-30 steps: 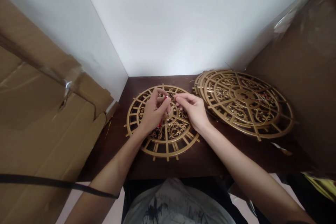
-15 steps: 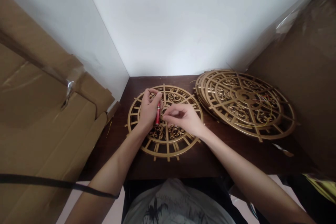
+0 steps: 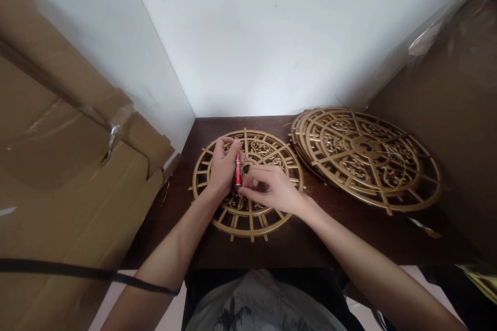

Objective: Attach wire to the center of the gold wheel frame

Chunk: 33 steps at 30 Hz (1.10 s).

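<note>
A gold openwork disc (image 3: pixel 251 230), shaped like a round clock frame with scrollwork and bars, lies flat on the dark brown table. Over its middle, my left hand (image 3: pixel 225 164) is closed on a small red cylinder (image 3: pixel 238 175) with a silvery band, between thumb and fingers. The cylinder points towards me; its exact kind is unclear. My right hand (image 3: pixel 271 187) is curled just right of it, thumb and forefinger pinched close to the cylinder's near end. Whatever those fingertips hold is too small to make out.
Several similar gold discs (image 3: pixel 365 150) are stacked at the right, with a thin yellow wire on top. A brush-like tool (image 3: pixel 425 227) lies before them. Cardboard (image 3: pixel 77 165) stands at the left, more at the right, and a white wall (image 3: pixel 272 46) rises behind. A black cord crosses the lower left.
My right hand has shifted slightly down, its fingertips moving from beside the red cylinder to its near end. My left hand still holds the cylinder. The whole view has shifted a little.
</note>
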### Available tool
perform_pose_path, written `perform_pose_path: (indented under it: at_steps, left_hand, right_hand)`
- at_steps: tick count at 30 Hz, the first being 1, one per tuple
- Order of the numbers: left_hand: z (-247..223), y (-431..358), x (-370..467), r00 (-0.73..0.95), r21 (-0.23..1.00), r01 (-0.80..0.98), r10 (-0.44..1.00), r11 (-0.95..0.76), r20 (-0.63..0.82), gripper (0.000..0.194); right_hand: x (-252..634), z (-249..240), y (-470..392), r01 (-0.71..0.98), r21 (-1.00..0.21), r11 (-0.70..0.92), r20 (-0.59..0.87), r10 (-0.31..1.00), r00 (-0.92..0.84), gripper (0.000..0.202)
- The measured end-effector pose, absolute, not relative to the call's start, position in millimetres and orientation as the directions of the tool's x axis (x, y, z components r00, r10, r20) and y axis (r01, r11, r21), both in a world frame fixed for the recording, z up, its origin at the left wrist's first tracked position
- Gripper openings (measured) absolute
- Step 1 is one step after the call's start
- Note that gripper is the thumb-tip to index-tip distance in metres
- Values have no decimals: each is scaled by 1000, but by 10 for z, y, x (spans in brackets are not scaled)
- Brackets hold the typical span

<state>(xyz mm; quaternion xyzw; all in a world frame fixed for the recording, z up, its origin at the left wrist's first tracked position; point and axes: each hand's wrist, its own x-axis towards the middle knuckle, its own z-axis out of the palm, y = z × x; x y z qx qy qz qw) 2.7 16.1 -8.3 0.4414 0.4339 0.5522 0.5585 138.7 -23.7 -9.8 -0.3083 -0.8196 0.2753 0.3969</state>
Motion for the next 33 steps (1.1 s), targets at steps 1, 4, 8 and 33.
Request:
perform_pose_path:
  at_steps: [1, 4, 8, 33]
  left_hand:
    - [-82, 160, 26, 12, 971, -237, 1000, 2, 1, 21]
    - [-89, 161, 20, 10, 969, -245, 1000, 9, -7, 22]
    - [-108, 166, 20, 1, 974, -226, 1000, -2, 3, 21]
    - [-178, 192, 56, -116, 996, -77, 992, -51, 42, 20]
  right_hand:
    - [1387, -102, -237, 293, -686, 666, 488, 720, -493, 13]
    - [1389, -110, -235, 295, -658, 693, 511, 698, -501, 13]
    - [1385, -122, -241, 337, -608, 719, 521, 682, -513, 17]
    - [1295, -200, -275, 687, -237, 687, 604, 657, -450, 23]
